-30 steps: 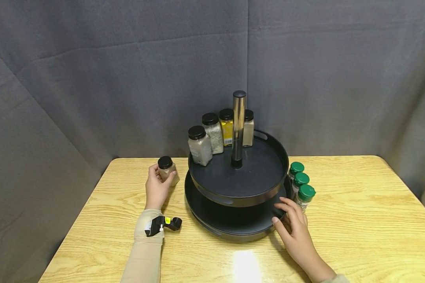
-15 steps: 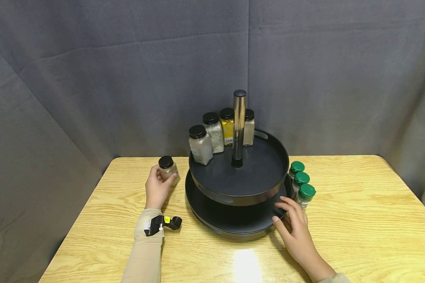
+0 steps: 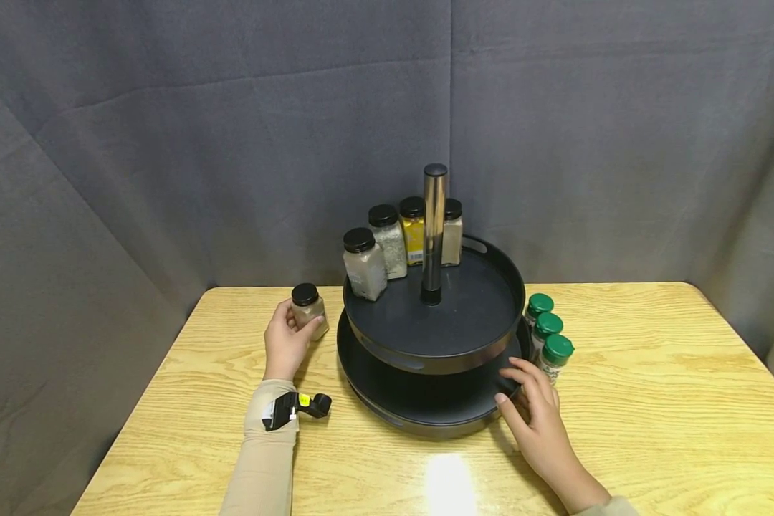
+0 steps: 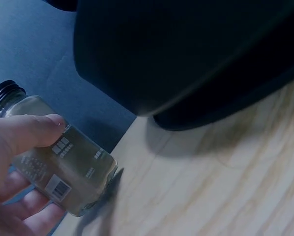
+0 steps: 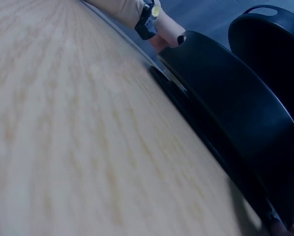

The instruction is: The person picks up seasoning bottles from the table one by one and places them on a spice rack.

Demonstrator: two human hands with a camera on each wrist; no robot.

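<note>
My left hand (image 3: 287, 346) holds a square glass spice jar (image 4: 71, 157) with a black lid, thumb on the near face and fingers behind. The jar is at the left of a black two-tier turntable, apart from it; whether its base touches the table I cannot tell. My right hand (image 3: 537, 419) is at the right front of the lower tier (image 3: 438, 408), fingers loosely bent over its rim. Black-lidded jars, among them a pale one (image 3: 365, 266) and a yellow-labelled one (image 3: 414, 233), stand on the upper tier (image 3: 471, 330), at the left and back.
A metal post (image 3: 433, 236) rises from the upper tier's middle. Three green-capped shakers (image 3: 556, 358) stand in a row at the turntable's right side. A grey curtain (image 3: 232, 143) hangs behind the wooden table (image 3: 651, 401).
The jar in my left hand has shifted very slightly to the right. My right hand and the turntable have stayed in place.
</note>
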